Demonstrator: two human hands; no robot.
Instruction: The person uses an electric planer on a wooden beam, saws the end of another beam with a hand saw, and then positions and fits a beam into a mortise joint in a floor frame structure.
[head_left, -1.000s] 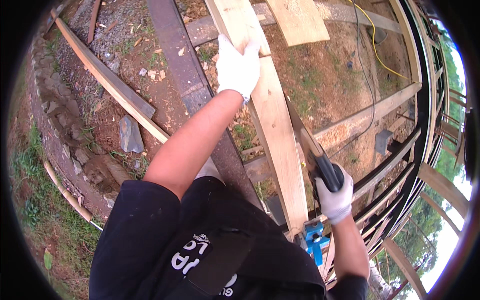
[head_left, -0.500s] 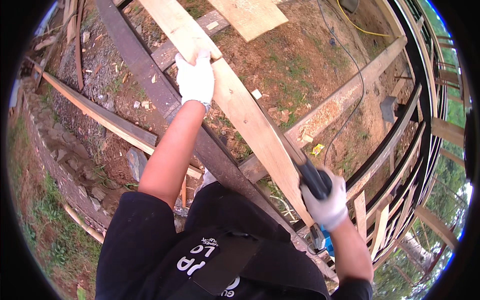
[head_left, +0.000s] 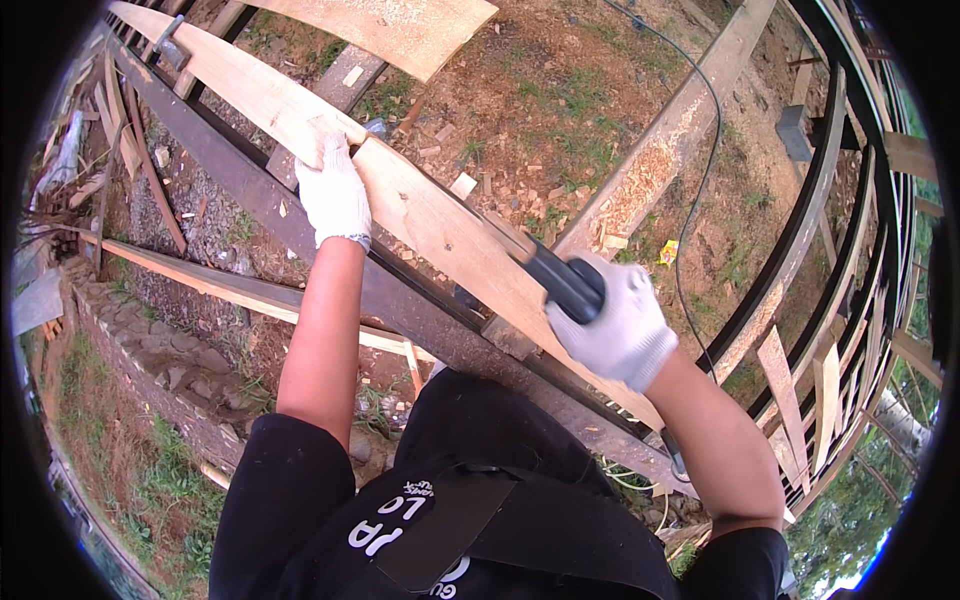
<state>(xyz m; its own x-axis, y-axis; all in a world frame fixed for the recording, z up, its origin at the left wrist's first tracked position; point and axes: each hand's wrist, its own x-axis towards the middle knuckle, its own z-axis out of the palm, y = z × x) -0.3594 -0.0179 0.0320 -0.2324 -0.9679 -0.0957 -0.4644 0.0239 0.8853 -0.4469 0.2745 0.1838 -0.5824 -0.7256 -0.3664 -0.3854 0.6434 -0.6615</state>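
A long pale wooden plank runs from the far left down toward my right forearm. It lies above a dark beam and has a small notch in its far edge near my left hand. My left hand, in a white knit glove, is closed on the plank beside that notch. The gloved right hand grips a tool with a thick black handle. A narrow metal blade extends from the handle along the plank's far edge. The tool's exact kind is unclear, and my right hand covers part of the plank.
Another pale board lies at the top, and a grey metal piece sits on the plank's far end. A sawdust-covered beam crosses ahead, with a dark cable over it. Dark curved-looking rails stand at right.
The view has shifted, bringing more of the plank's far end into sight. My right hand and the tool appear farther up and left. The blue object by my right wrist no longer shows.
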